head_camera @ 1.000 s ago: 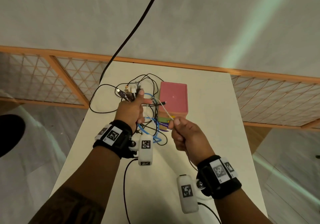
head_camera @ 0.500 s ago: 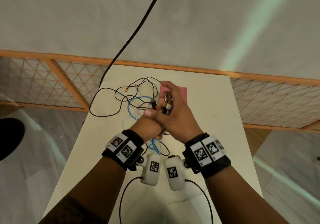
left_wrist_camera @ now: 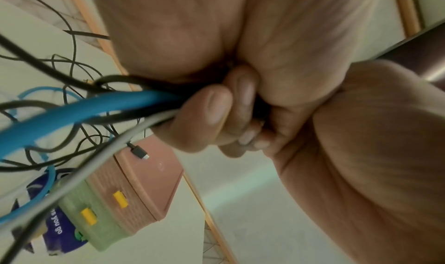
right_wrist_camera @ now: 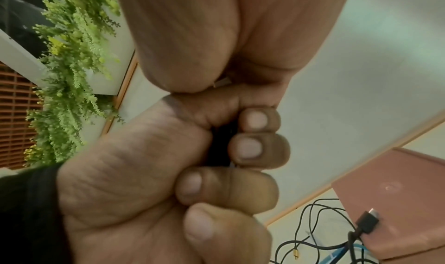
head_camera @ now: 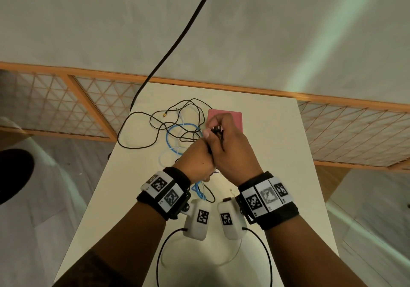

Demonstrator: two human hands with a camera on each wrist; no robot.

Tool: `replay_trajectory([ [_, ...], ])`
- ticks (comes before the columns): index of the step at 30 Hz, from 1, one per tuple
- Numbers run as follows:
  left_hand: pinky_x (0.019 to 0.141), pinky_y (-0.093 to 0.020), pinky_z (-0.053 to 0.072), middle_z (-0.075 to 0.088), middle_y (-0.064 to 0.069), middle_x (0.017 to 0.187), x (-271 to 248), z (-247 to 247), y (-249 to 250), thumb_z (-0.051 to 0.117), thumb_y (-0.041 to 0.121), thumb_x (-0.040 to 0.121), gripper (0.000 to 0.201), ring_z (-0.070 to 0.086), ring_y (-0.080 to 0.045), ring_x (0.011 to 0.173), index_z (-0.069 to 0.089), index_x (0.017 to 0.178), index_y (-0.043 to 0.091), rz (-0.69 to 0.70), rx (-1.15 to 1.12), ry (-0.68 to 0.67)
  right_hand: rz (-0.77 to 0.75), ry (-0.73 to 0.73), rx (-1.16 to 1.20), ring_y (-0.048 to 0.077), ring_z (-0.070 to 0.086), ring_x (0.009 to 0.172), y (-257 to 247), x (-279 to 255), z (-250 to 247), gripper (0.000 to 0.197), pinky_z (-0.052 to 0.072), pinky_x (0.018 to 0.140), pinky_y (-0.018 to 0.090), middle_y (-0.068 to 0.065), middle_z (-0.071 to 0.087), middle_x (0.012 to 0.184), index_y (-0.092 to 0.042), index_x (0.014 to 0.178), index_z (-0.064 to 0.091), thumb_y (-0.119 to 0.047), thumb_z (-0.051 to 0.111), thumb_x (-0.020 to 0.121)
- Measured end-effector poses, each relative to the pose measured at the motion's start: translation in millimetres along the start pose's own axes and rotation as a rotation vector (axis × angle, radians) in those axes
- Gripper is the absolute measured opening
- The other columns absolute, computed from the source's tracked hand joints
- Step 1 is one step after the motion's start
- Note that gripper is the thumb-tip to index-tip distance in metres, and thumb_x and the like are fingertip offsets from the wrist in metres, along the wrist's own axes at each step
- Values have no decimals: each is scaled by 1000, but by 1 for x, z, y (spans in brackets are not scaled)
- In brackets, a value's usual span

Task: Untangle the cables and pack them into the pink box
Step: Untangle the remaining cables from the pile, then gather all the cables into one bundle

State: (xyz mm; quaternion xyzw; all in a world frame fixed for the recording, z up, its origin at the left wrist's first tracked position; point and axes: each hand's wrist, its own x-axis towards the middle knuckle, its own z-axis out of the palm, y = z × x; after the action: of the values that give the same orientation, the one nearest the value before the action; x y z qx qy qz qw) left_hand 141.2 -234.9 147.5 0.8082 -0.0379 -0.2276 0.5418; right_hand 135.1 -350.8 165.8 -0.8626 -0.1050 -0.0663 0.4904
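Observation:
My left hand (head_camera: 197, 160) and right hand (head_camera: 233, 149) are clasped together above the white table (head_camera: 277, 176), just in front of the pink box (head_camera: 235, 118). In the left wrist view the left hand's fingers (left_wrist_camera: 207, 116) curl round a bundle of cables: a blue cable (left_wrist_camera: 72, 116), black ones and a grey one. The right hand (right_wrist_camera: 255, 133) grips the same bundle near its plug ends (head_camera: 216, 129). Loose loops of black cable (head_camera: 155, 129), blue cable (head_camera: 177, 136) and white cable lie left of the box. A black USB plug (left_wrist_camera: 139, 151) hangs over the box lid.
A pale green box with yellow latches (left_wrist_camera: 96, 220) sits against the pink box (left_wrist_camera: 149, 176), with a purple packet (left_wrist_camera: 60, 235) beside it. An orange lattice railing (head_camera: 66, 109) borders the table's far side. A thick black cord (head_camera: 177, 42) hangs from above.
The hands were apart, the right pinching a white cable. They have come together, and the right hand now closes over the plug ends held by the left.

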Motion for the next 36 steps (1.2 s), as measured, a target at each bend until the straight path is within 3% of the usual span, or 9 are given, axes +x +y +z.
replay_trajectory([
  [2, 38, -19, 29, 36, -6, 55, -1, 1, 1, 38, -4, 99, 16, 32, -12, 38, 53, 96, -3, -22, -67, 0, 37, -59, -7, 0, 58, 70, 1, -2, -2, 8, 41, 60, 10, -1, 65, 87, -18, 105, 46, -22, 53, 103],
  [9, 40, -18, 27, 33, -1, 57, -7, 11, 8, 36, 15, 109, 14, 30, -9, 38, 43, 122, 18, 22, -179, -4, 67, -165, -58, 26, 68, 77, -2, -12, -9, 10, 55, 57, 31, 10, 68, 89, -27, 98, 42, -31, 47, 105],
  [12, 42, -22, 29, 40, 2, 54, -9, 11, 10, 39, 9, 106, 11, 33, -9, 38, 46, 103, 17, 16, -159, -43, 133, -198, 155, 28, 72, 79, -4, -16, -14, 10, 61, 61, 38, 8, 69, 106, -19, 100, 45, -28, 47, 105],
  [16, 44, -21, 21, 34, 7, 49, -9, 3, 20, 49, 5, 98, 24, 25, -8, 41, 44, 76, 13, -13, -268, -92, 129, -49, 424, 3, 63, 106, 6, -19, -16, 40, 54, 88, 26, -17, 59, 121, -25, 122, 45, -52, 52, 93],
  [21, 37, -16, 22, 29, 6, 46, -8, -13, 51, 68, 31, 94, 29, 21, -7, 35, 57, 82, 7, 101, -559, -91, 181, -63, 758, 31, 67, 117, 11, -30, -8, 76, 54, 98, 53, 8, 65, 130, -30, 141, 41, -79, 47, 83],
  [25, 41, -22, 16, 23, 4, 48, -10, -25, 82, 68, 47, 94, 52, 14, -12, 40, 34, 61, 24, 161, -592, -49, 143, -145, 731, 16, 68, 99, 5, -38, 3, 69, 55, 88, 30, 1, 70, 112, -8, 124, 52, -65, 62, 86],
  [28, 47, -28, 14, 22, 0, 52, -13, -29, 94, 69, 68, 82, 65, 12, -18, 47, 27, 60, 24, 153, -492, 19, 112, -150, 674, 4, 65, 94, 0, -37, 5, 27, 52, 84, 23, -18, 70, 105, -21, 119, 56, -33, 63, 96],
  [32, 46, -26, 18, 25, 0, 51, -16, -32, 102, 61, 75, 82, 68, 16, -18, 44, 29, 56, 21, 189, -412, 80, 69, -184, 488, 1, 55, 80, -5, -37, 8, 11, 45, 80, 29, -22, 62, 85, -37, 108, 60, -41, 54, 100],
  [36, 43, -22, 23, 28, 0, 53, -15, -42, 111, 61, 73, 82, 63, 20, -16, 43, 32, 57, 23, 225, -381, 154, 45, -194, 354, -1, 49, 66, 1, -48, 12, 15, 44, 66, 16, -16, 55, 69, -14, 97, 64, -1, 55, 99],
])
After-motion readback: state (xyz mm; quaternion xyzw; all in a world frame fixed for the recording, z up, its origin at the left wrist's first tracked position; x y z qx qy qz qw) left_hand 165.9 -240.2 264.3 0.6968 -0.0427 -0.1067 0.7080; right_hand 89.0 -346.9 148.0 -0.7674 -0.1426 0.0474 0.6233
